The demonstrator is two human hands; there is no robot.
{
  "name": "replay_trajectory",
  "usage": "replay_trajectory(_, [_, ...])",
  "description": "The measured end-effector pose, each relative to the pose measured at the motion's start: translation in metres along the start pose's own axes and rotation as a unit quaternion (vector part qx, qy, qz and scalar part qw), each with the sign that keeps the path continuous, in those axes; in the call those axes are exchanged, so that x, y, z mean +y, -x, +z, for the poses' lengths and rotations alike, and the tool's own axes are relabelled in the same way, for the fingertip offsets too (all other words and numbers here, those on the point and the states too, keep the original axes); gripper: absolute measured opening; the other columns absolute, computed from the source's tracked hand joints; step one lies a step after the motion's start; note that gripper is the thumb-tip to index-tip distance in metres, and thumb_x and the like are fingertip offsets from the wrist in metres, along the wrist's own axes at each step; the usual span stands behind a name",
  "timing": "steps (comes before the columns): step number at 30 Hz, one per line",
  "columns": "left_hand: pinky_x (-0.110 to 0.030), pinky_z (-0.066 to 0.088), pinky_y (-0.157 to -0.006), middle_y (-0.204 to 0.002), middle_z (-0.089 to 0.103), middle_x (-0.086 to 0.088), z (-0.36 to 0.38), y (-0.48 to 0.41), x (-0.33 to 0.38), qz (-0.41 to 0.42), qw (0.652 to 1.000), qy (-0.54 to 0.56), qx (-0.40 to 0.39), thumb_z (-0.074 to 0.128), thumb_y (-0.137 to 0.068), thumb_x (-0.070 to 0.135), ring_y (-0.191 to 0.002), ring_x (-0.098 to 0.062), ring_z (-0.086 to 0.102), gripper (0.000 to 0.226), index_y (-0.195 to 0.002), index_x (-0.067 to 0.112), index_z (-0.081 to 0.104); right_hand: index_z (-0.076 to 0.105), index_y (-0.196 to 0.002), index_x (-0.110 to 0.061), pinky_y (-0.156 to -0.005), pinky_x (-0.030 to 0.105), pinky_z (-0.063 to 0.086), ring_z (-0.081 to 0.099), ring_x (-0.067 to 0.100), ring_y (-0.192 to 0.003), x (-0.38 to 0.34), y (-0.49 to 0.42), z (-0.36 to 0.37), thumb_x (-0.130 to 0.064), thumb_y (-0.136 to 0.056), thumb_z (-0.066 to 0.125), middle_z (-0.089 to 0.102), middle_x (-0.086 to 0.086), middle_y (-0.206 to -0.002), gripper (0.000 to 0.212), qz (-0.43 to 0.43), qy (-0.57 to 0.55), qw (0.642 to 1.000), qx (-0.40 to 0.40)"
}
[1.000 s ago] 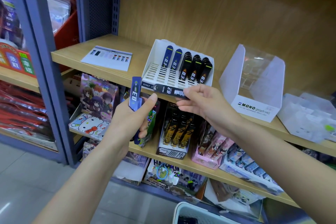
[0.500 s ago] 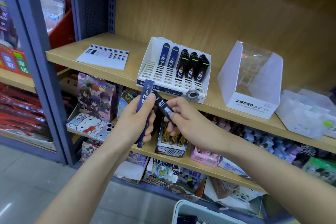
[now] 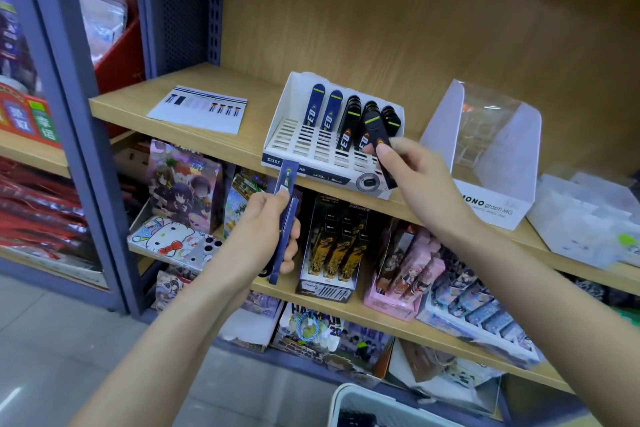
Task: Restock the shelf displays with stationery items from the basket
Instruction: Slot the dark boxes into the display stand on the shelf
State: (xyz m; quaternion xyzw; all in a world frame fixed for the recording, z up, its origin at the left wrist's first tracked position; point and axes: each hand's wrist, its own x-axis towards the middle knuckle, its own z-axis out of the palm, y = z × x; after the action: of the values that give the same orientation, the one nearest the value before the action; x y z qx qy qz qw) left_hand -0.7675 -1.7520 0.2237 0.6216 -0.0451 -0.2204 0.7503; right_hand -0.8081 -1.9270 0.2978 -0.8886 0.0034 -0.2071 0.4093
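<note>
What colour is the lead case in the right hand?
The lead case in the right hand is black with a lime stripe, clearest in the head view.

Wooden shelves (image 3: 138, 94) stood between blue-grey metal uprights (image 3: 214, 10), backed by a wood-grain panel (image 3: 415, 10), above a grey tiled floor (image 3: 52, 340).

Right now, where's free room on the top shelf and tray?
Free: tray slots between its left wall and the two blue cases, and in front of them; bare shelf between the leaflet and the tray. Crowded: the tray's back-right columns, stacked with black cases; the right hand, holding another black case, blocks the gap toward the MONO box.
</note>
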Motion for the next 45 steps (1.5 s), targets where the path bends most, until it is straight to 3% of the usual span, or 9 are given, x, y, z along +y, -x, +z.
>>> replay_trajectory(3, [-0.017, 0.026, -0.029, -0.038, 0.047, -0.002, -0.006, -0.004, 0.001, -0.013, 1.0, 0.013, -0.015, 0.027, -0.104, 0.028, -0.025, -0.016, 0.035, 0.026, -0.095, 0.005, 0.035, 0.053, -0.093, -0.022, -0.073, 0.031, 0.05, 0.061, 0.02, -0.076, 0.007, -0.013, -0.007, -0.022, -0.091, 0.061, 0.059, 0.0, -0.081, 0.008, 0.004, -0.003, 0.999, 0.049])
replay_trajectory(8, [-0.022, 0.027, -0.035, -0.053, 0.049, 0.003, 0.004, 0.024, 0.001, 0.078, 0.997, 0.001, -0.012, 0.036, -0.102, 0.03, -0.039, -0.013, 0.034, 0.023, -0.086, 0.014, 0.037, 0.039, -0.109, -0.017, -0.057, 0.005, 0.042, 0.059, -0.007, -0.06, 0.006, -0.033, -0.011, -0.014, -0.089, 0.064, 0.061, -0.003, -0.078, 0.032, 0.006, -0.045, 0.993, 0.108])
replay_trajectory(12, [-0.021, 0.028, -0.036, -0.055, 0.049, 0.002, 0.001, 0.022, 0.004, 0.082, 0.997, -0.001, -0.012, 0.037, -0.102, 0.031, -0.04, -0.012, 0.035, 0.021, -0.089, 0.015, 0.041, 0.045, -0.104, -0.025, -0.07, 0.03, 0.058, 0.071, 0.016, -0.075, 0.007, -0.043, -0.007, -0.007, -0.088, 0.064, 0.067, 0.004, -0.082, 0.03, -0.009, -0.1, 0.992, 0.082])
replay_trajectory(17, [-0.021, 0.028, -0.036, -0.053, 0.048, 0.003, 0.0, 0.021, 0.003, 0.089, 0.996, 0.004, -0.012, 0.035, -0.102, 0.03, -0.039, -0.011, 0.035, 0.021, -0.1, 0.014, 0.049, 0.051, -0.09, -0.024, -0.077, 0.034, 0.057, 0.07, 0.015, -0.082, 0.011, -0.046, 0.0, -0.007, -0.093, 0.057, 0.067, 0.0, -0.083, 0.018, -0.032, -0.104, 0.991, 0.084])
replay_trajectory(25, [-0.02, 0.024, -0.039, -0.053, 0.049, 0.002, 0.0, 0.021, 0.003, 0.075, 0.997, 0.019, -0.019, 0.036, -0.102, 0.03, -0.039, -0.013, 0.033, 0.022, -0.091, 0.016, 0.049, 0.053, -0.093, -0.014, -0.07, 0.025, 0.056, 0.062, 0.017, -0.082, 0.02, -0.051, 0.003, -0.009, -0.093, 0.057, 0.065, 0.002, -0.085, 0.007, -0.03, -0.064, 0.994, 0.085])
replay_trajectory(34, [-0.02, 0.024, -0.037, -0.054, 0.048, -0.003, -0.002, 0.018, 0.002, 0.055, 0.998, 0.028, -0.027, 0.036, -0.103, 0.026, -0.036, -0.014, 0.034, 0.023, -0.087, 0.016, 0.049, 0.047, -0.1, -0.023, -0.079, 0.036, 0.056, 0.066, 0.025, -0.078, 0.019, -0.055, -0.012, -0.006, -0.092, 0.057, 0.064, 0.016, -0.09, 0.021, -0.054, 0.061, 0.996, 0.026])
replay_trajectory(37, [-0.02, 0.03, -0.028, -0.06, 0.042, -0.008, -0.006, -0.014, 0.005, 0.02, 0.996, -0.081, 0.024, 0.033, -0.102, 0.006, -0.023, -0.008, 0.04, 0.031, -0.072, 0.01, 0.041, 0.055, -0.101, -0.021, -0.084, 0.04, 0.052, 0.064, 0.027, -0.083, 0.016, -0.06, -0.013, -0.007, -0.094, 0.053, 0.062, 0.011, -0.092, 0.017, -0.089, 0.147, 0.985, 0.01])
replay_trajectory(40, [-0.014, 0.037, -0.035, -0.059, 0.043, -0.007, -0.014, -0.032, 0.008, 0.03, 0.994, -0.104, 0.013, 0.023, -0.099, -0.009, -0.022, -0.001, 0.041, 0.041, -0.068, 0.01, 0.041, 0.065, -0.11, -0.01, -0.085, 0.026, 0.045, 0.055, 0.019, -0.085, 0.015, -0.064, -0.011, -0.007, -0.097, 0.046, 0.052, 0.002, -0.097, 0.023, -0.126, 0.201, 0.971, 0.029])
replay_trajectory(45, [-0.02, 0.027, -0.033, -0.05, 0.05, -0.002, -0.007, 0.011, -0.001, 0.046, 0.997, 0.041, -0.039, 0.032, -0.103, 0.025, -0.032, -0.014, 0.036, 0.025, -0.089, 0.015, 0.051, 0.06, -0.107, -0.008, -0.07, 0.007, 0.041, 0.054, 0.008, -0.078, 0.016, -0.063, -0.012, -0.008, -0.091, 0.06, 0.056, -0.003, -0.089, 0.016, -0.114, 0.148, 0.98, 0.066])
